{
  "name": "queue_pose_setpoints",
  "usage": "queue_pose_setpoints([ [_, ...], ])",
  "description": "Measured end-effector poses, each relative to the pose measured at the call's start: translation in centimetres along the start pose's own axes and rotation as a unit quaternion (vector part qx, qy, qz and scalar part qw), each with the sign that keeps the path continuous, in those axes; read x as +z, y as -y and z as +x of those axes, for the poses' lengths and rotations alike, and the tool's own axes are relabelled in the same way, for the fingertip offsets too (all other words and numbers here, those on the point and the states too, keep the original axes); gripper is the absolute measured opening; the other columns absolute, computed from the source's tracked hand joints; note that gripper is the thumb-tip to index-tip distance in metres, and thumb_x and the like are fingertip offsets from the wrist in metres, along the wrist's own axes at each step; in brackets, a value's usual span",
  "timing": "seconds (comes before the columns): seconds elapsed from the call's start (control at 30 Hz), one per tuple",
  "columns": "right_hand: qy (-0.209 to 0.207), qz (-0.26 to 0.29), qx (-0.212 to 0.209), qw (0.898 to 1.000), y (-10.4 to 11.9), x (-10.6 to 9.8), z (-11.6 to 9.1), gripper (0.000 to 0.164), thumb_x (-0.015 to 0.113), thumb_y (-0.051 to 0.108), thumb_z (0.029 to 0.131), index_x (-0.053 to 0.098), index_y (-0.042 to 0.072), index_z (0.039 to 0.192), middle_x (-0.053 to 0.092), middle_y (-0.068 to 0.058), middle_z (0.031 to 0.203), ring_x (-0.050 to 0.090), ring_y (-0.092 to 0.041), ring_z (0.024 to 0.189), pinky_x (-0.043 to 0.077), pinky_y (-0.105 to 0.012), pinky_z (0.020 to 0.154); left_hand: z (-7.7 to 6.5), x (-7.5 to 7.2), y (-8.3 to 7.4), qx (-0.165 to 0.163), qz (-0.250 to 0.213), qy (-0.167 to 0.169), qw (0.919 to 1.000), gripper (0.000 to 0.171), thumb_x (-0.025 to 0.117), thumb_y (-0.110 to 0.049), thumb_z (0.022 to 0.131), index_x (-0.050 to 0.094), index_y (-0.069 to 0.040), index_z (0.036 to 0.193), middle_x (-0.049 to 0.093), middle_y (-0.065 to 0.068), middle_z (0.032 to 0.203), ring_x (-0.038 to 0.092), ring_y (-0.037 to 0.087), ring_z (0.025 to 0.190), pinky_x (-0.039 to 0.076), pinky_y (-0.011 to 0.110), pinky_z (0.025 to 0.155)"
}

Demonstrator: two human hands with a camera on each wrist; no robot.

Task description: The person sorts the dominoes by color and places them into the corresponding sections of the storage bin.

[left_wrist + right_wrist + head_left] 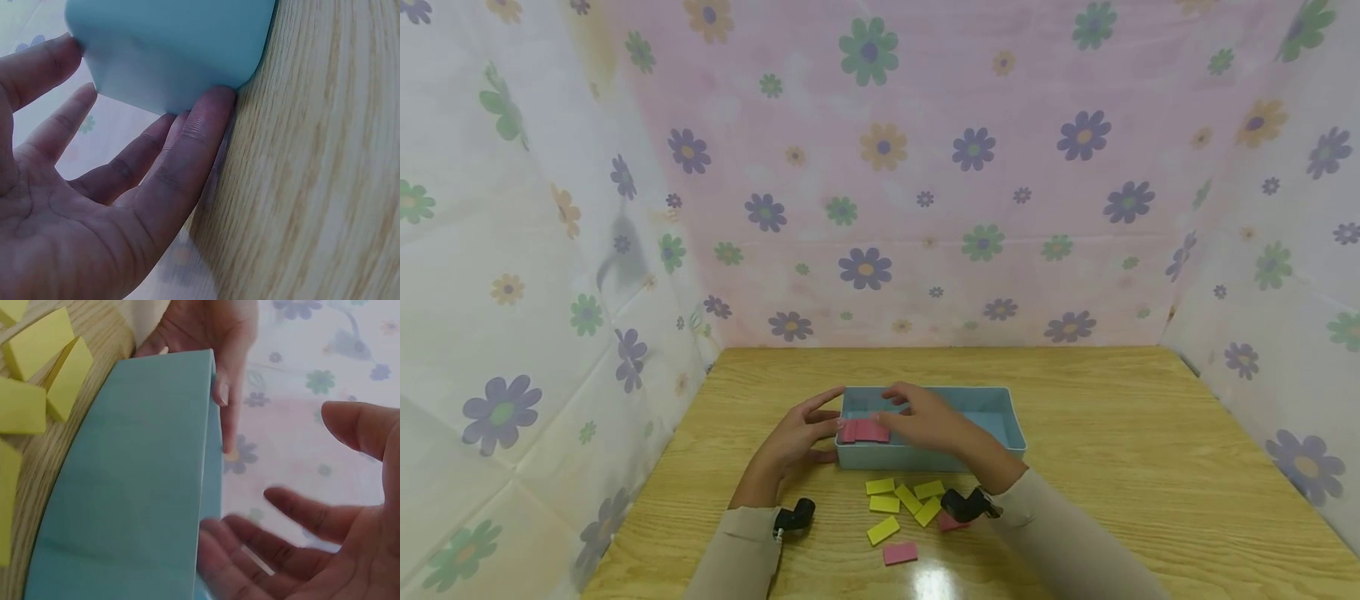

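A light blue rectangular bin (pixel 887 457) stands on the table with pink blocks (pixel 871 431) in its left end. My left hand (pixel 793 439) rests against that end. In the left wrist view its spread fingertips touch the bin's end wall (pixel 144 69), and the thumb presses low by the tabletop. Over the left half of the bin is my right hand (pixel 936 423), thumb apart from the loosely bent fingers. The right wrist view shows nothing between the thumb and fingers of this hand (pixel 331 544); the lower fingertips pass behind the bin's rim.
Several yellow blocks (pixel 884 504) lie loose on the wooden table (pixel 1097 433) in front of the bin. One pink block (pixel 900 553) lies nearer me, another (pixel 952 522) partly under the right wrist's camera. Flower-printed sheets (pixel 925 250) enclose the table's back and sides.
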State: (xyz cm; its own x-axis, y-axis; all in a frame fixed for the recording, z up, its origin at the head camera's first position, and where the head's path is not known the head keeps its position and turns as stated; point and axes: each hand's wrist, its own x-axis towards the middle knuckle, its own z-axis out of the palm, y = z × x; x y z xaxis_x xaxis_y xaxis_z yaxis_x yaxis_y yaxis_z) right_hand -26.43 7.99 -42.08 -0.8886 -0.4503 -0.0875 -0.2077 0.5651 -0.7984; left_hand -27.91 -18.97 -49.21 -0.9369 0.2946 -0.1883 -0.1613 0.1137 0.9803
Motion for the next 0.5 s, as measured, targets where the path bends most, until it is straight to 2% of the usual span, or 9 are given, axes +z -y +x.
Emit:
queue_pose_setpoints([
  [0.13,-0.015,0.026,-0.042,0.999,-1.1,-0.9,-1.5,0.045,0.066,0.045,0.101,0.062,0.023,0.14,0.06,-0.009,0.145,0.062,-0.03,0.124,0.058,-0.047,0.092,0.1,0.0,0.1,-0.001,0.002,-0.001,1.0,0.058,0.068,-0.022,0.102,0.049,-0.041,0.153,0.045,0.02,0.157,0.059,0.037,0.131,0.061,0.054,0.089],
  [0.3,-0.038,0.027,-0.076,0.996,-2.3,-1.6,-3.3,0.036,0.068,0.04,0.101,0.066,0.024,0.133,0.065,-0.005,0.137,0.065,-0.024,0.117,0.059,-0.04,0.087,0.1,0.0,0.0,-0.001,0.006,-0.004,1.0,0.058,0.068,-0.021,0.102,0.049,-0.041,0.153,0.046,0.019,0.156,0.06,0.035,0.13,0.061,0.053,0.089],
  [0.5,-0.056,0.046,-0.091,0.993,-3.9,-2.0,-5.1,0.027,0.069,0.037,0.101,0.071,0.026,0.125,0.07,0.003,0.126,0.068,-0.025,0.111,0.058,-0.035,0.085,0.1,0.0,-0.1,-0.004,0.006,-0.005,1.0,0.059,0.069,-0.022,0.102,0.049,-0.041,0.153,0.045,0.019,0.157,0.059,0.034,0.131,0.062,0.052,0.088],
])
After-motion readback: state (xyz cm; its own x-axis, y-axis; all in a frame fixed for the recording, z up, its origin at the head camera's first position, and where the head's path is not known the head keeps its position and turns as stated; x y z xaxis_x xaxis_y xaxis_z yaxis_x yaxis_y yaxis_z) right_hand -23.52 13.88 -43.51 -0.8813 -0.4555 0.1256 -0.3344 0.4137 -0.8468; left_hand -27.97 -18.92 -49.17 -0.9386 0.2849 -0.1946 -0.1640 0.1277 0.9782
